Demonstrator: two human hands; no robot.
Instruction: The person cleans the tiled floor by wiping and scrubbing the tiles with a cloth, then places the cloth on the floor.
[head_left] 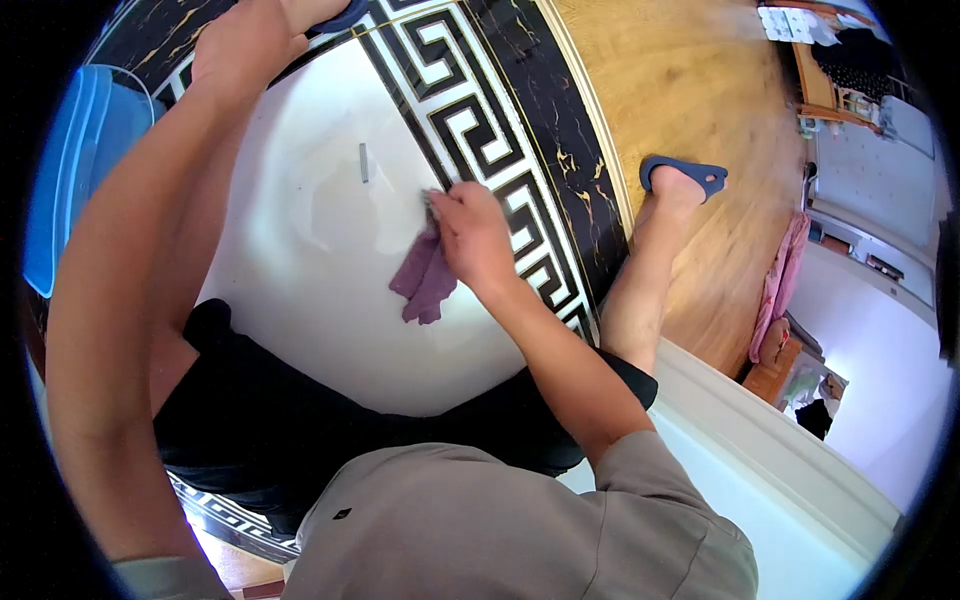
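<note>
A crumpled purple cloth point(428, 280) hangs from my right hand point(470, 235), whose fingers are wrapped round its upper end over the glossy white floor tile point(320, 230). Something small and greyish shows at my right fingertips, too small to name. On the tile, up and to the left of that hand, lies a short grey strip point(364, 163). My left hand point(245, 45) is at the top left, by my foot and a dark blue slipper point(340, 18); its fingers are mostly hidden.
A blue plastic tub point(85, 170) stands at the left edge. Black and white key-pattern tiles point(485, 140) border the white tile. My other foot, in a blue slipper point(700, 178), rests on the wooden floor point(620, 70). A white door sill point(780, 440) runs at lower right.
</note>
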